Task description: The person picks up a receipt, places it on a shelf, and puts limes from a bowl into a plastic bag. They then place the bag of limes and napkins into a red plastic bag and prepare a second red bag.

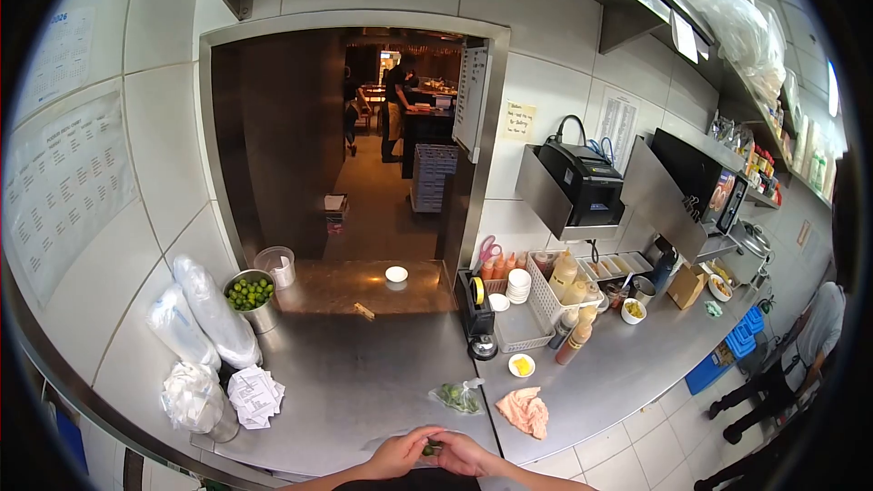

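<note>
Green lime [431, 447] held between left hand [400, 454] and right hand [465, 454].

A small green lime [431, 447], partly hidden, sits at the steel counter's near edge.

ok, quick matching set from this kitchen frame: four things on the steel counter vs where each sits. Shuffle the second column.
Things:
1. metal pot of limes
2. pink cloth
3. small white bowl
4. stack of paper slips

Places:
A. on the pass-through ledge, in the opening
B. back left, beside a clear plastic cup
C. front left, next to crumpled plastic bags
D. front right of the counter, near a small bag of green items

Pairs: 1-B, 2-D, 3-A, 4-C
</note>
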`<state>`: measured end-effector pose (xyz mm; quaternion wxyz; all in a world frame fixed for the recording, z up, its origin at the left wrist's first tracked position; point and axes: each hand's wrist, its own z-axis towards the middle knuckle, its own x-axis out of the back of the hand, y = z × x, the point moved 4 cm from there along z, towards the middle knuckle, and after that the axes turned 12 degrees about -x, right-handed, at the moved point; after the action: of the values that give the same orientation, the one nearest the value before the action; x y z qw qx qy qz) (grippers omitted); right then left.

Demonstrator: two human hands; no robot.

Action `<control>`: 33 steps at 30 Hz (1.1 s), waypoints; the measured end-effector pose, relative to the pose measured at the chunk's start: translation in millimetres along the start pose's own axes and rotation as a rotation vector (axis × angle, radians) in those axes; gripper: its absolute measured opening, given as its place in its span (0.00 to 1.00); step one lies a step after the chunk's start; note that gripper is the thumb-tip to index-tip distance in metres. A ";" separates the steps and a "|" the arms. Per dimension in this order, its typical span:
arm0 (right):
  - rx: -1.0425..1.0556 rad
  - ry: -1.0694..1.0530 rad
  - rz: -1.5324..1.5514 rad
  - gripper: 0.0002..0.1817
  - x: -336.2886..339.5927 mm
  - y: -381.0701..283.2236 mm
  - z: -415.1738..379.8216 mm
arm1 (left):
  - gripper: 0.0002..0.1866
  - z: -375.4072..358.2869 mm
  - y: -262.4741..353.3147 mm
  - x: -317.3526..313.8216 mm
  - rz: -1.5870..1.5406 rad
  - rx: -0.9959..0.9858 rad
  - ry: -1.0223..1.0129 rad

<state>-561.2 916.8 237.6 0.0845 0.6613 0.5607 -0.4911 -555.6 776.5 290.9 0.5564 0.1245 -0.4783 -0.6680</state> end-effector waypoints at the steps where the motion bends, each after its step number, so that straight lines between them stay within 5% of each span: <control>1: 0.000 0.000 0.003 0.16 -2.3 1.3 -5.3 | 0.20 0.3 0.8 1.4 0.000 0.002 -0.002; 3: 0.153 0.392 -0.836 0.24 -27.4 -13.8 -30.2 | 0.19 0.5 -7.0 14.3 0.010 0.262 0.056; 4: 0.151 0.393 -0.836 0.24 -24.7 -16.9 -31.9 | 0.19 2.6 -6.4 16.2 0.009 0.263 0.056; 6: 0.726 0.347 -1.929 0.30 -48.9 -25.5 -47.4 | 0.18 7.7 -2.0 23.4 -0.248 0.330 0.244; 7: 0.699 0.355 -2.110 0.24 -49.7 -29.3 -50.0 | 0.17 9.4 1.7 27.4 -0.314 0.350 0.253; 8: 0.690 0.346 -2.104 0.24 -56.0 -32.0 -50.1 | 0.17 11.1 1.8 30.7 -0.315 0.363 0.256; 10: 0.870 0.203 -1.949 0.13 -76.3 -37.3 -51.3 | 0.21 17.3 8.6 45.8 -0.340 -0.110 0.517; 14: 1.340 0.028 -1.716 0.13 -128.8 -57.2 -60.5 | 0.22 15.1 -12.2 32.6 -0.698 -0.020 0.596; 16: 1.338 0.295 -1.912 0.12 -116.6 -73.4 -50.7 | 0.21 2.2 -7.7 -7.6 -0.407 0.174 -0.647; 17: 1.336 0.286 -1.909 0.12 -115.0 -83.4 -54.7 | 0.21 4.0 -4.1 -8.6 -0.406 0.180 -0.641; 19: 1.239 0.552 -1.634 0.08 -106.8 -113.4 -62.4 | 0.17 14.3 -8.7 4.2 -0.358 0.505 -0.173; 22: 1.485 0.600 -1.819 0.17 -151.3 -93.2 -85.0 | 0.17 27.5 -24.0 45.5 0.103 0.654 -0.153; 23: 1.517 0.436 -1.981 0.23 -165.8 -76.5 -83.0 | 0.17 20.2 -39.8 42.5 0.097 0.654 -0.149; 24: 1.512 0.433 -1.985 0.23 -152.7 -71.8 -76.7 | 0.16 17.0 -49.5 34.1 0.210 0.305 -0.180; 25: 1.223 0.507 -2.293 0.22 -126.4 -62.8 -51.8 | 0.16 13.7 -46.9 27.9 0.321 -0.045 -0.212; 27: 0.347 0.550 -2.577 0.18 -85.0 -71.4 -22.4 | 0.16 20.2 -24.0 35.9 0.243 0.107 -0.375; 28: 0.349 0.559 -2.570 0.18 -90.0 -78.1 -29.5 | 0.16 26.9 -9.6 41.3 0.170 0.251 -0.523; 30: -0.069 0.313 -2.297 0.16 -93.7 -81.9 -43.0 | 0.16 35.1 2.8 63.2 0.098 0.256 -0.495; 31: -0.060 0.325 -2.304 0.16 -84.3 -78.2 -38.6 | 0.15 33.4 -0.9 66.7 0.093 0.293 -0.489; 33: 0.413 -0.085 -1.039 0.14 -69.8 -68.7 -29.1 | 0.14 27.9 -12.0 56.2 0.035 0.188 -0.353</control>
<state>-593.9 914.7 334.3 -0.2774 0.2805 0.7010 -0.5941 -602.2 741.0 316.5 0.4613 0.0489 -0.6308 -0.6220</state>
